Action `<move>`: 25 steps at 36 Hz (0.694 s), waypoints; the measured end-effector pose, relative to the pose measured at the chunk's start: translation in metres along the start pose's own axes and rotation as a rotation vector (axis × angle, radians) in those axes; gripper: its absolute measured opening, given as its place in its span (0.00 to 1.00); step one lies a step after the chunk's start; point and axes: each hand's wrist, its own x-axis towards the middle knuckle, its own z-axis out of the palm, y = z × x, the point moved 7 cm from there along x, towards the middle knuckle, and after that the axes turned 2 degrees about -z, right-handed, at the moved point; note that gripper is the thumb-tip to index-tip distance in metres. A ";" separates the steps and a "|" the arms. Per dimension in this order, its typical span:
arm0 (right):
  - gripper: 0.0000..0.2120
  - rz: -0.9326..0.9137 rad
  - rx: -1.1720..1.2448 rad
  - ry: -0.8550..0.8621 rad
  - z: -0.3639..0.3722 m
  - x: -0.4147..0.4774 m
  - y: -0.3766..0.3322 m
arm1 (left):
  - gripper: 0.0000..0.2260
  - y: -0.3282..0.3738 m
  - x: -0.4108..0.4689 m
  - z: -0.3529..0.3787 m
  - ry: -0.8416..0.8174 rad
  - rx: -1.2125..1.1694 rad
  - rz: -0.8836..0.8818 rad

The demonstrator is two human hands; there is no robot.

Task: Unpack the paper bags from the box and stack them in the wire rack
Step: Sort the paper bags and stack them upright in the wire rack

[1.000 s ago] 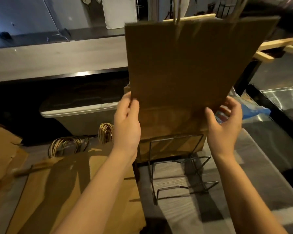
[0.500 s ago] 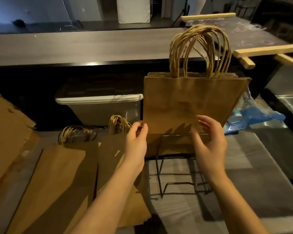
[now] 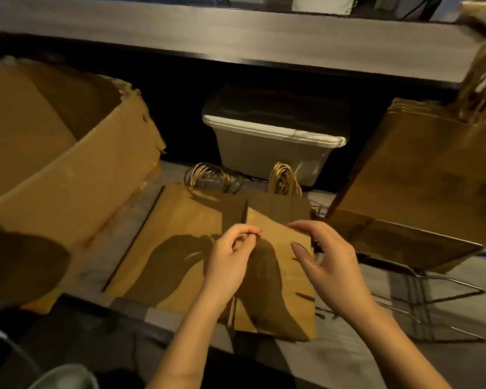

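Two piles of flat brown paper bags lie on the table, a left pile (image 3: pixel 177 228) and a right pile (image 3: pixel 285 276), their twine handles (image 3: pixel 283 178) pointing away from me. My left hand (image 3: pixel 230 259) hovers over the seam between the piles, fingers loosely curled and holding nothing. My right hand (image 3: pixel 323 262) hovers over the right pile with its fingers spread. A bundle of bags (image 3: pixel 424 186) stands upright in the wire rack (image 3: pixel 438 293) at the right. At the left sits the open cardboard box (image 3: pixel 68 169).
A white plastic bin (image 3: pixel 272 147) stands under the long counter (image 3: pixel 236 35) behind the bags. The table's front edge (image 3: pixel 141 310) runs close below the piles. A dark round shape (image 3: pixel 20 265) overlaps the box at the lower left.
Both hands have let go of the bundle now standing in the rack and moved left and down over the flat bags. My view swung left, bringing the box into sight.
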 end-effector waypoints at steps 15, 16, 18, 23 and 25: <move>0.22 0.255 0.429 -0.513 0.150 -0.008 -0.056 | 0.09 -0.092 -0.009 -0.163 0.388 0.087 -0.209; 0.23 0.279 0.438 -0.519 0.157 -0.008 -0.056 | 0.11 -0.099 -0.008 -0.170 0.405 0.119 -0.240; 0.26 0.335 0.436 -0.515 0.169 -0.007 -0.053 | 0.13 -0.108 -0.006 -0.182 0.424 0.183 -0.295; 0.33 0.471 0.429 -0.475 0.185 -0.005 -0.044 | 0.18 -0.115 0.004 -0.193 0.367 0.210 -0.386; 0.34 0.590 0.521 -0.419 0.189 -0.007 -0.036 | 0.19 -0.114 0.008 -0.189 0.318 0.204 -0.393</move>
